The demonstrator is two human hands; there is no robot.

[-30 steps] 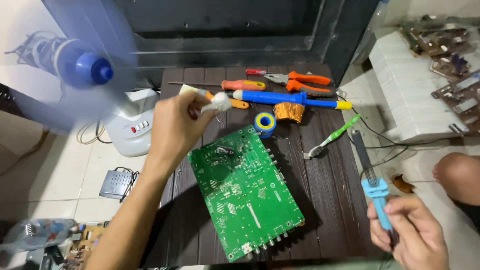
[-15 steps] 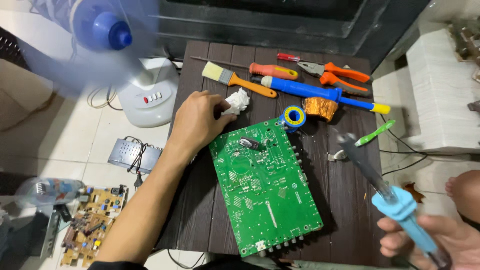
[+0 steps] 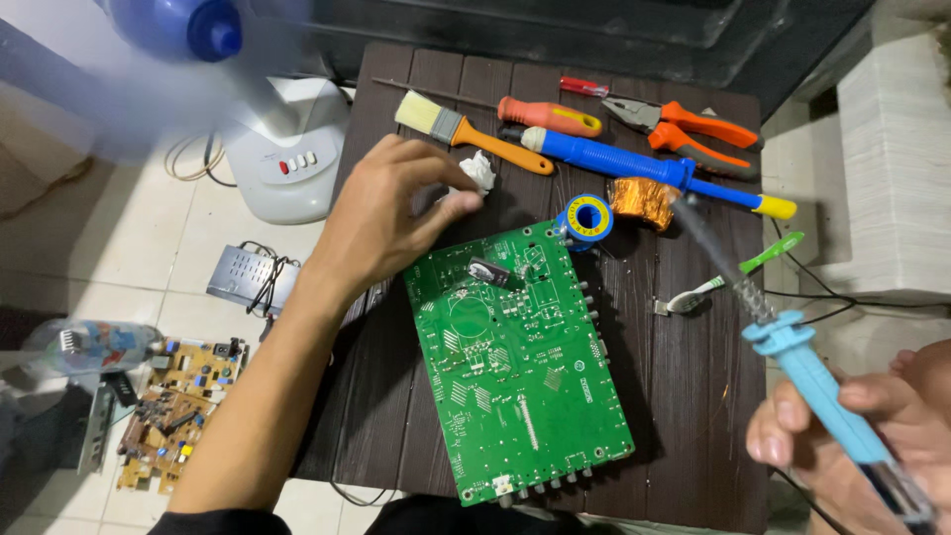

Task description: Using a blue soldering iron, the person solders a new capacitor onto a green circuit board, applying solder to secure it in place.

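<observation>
**Green board on the bench, iron in one hand, tissue wad in the other**

So here's the bench: a large green printed circuit board (image 3: 515,362) lies flat and a bit skewed in the middle of the dark wood-slat table (image 3: 693,396), nobody touching it. The left hand (image 3: 381,213) sits just past the board's top left corner, fingers curled in narrow and pinching a small crumpled white tissue wad (image 3: 477,173) between thumb and fingertips. The right hand (image 3: 852,446) is down at the lower right, fingers wrapped around the handle of a light blue soldering iron (image 3: 792,347), whose metal shaft points up and away toward the tools, hovering above the table and well clear of the board.

Along the far edge of the table: a wooden-handled paintbrush with pale bristles (image 3: 471,134), an orange screwdriver (image 3: 550,116), orange-handled pliers (image 3: 684,124) and a long blue desoldering pump with a yellow tip (image 3: 644,168). Just beside the board's top right corner sits a blue spool of solder wire (image 3: 584,216), with a copper-coloured coil (image 3: 642,201) next to it. A green-and-white toothbrush (image 3: 728,277) lies to the right. On the tiled floor to the left stand a white fan base (image 3: 287,149) and a brown circuit board (image 3: 183,416).
</observation>
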